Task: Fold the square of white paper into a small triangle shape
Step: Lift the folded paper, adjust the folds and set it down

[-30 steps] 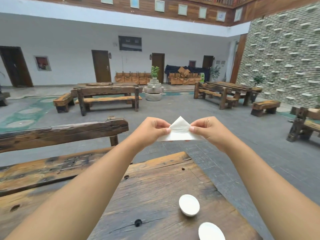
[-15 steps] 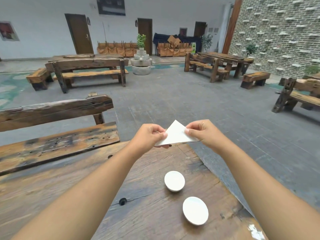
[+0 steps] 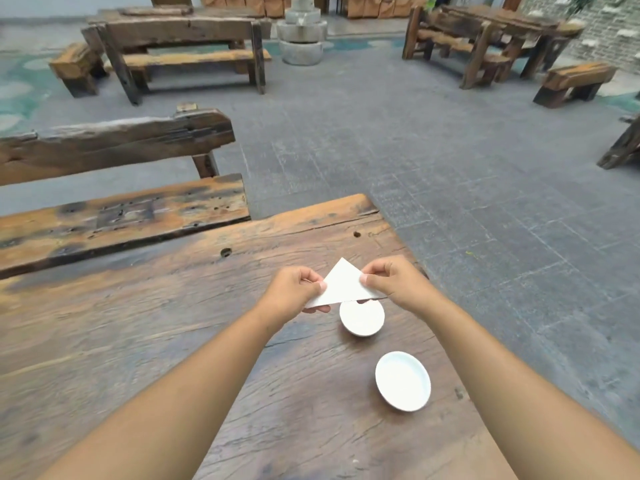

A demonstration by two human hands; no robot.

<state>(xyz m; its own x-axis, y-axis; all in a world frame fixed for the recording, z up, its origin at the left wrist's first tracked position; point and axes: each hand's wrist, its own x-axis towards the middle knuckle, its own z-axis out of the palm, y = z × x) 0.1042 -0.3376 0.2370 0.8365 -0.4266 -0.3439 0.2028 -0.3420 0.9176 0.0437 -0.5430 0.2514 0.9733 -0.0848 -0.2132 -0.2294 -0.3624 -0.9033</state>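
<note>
My left hand (image 3: 294,292) is pinched on the left corner of the white paper (image 3: 343,284), thumb on top and the other fingers curled under it, and my right hand (image 3: 394,284) is clamped on the right side the same way. So both hands are closed on the paper, holding it up in the air over the wooden surface (image 3: 173,323), not resting on it. The paper is already a triangle, point facing away from me and the long edge toward me, tilted a bit so the left end sits lower. Right below it there's a small white bowl (image 3: 362,318), partly hidden by the paper's edge, and a second white bowl (image 3: 402,381) sits closer to me and a little to the right, apart from the first one. Past the far edge of the surface there's a worn wooden bench (image 3: 121,216), then grey paving (image 3: 450,150).
</note>
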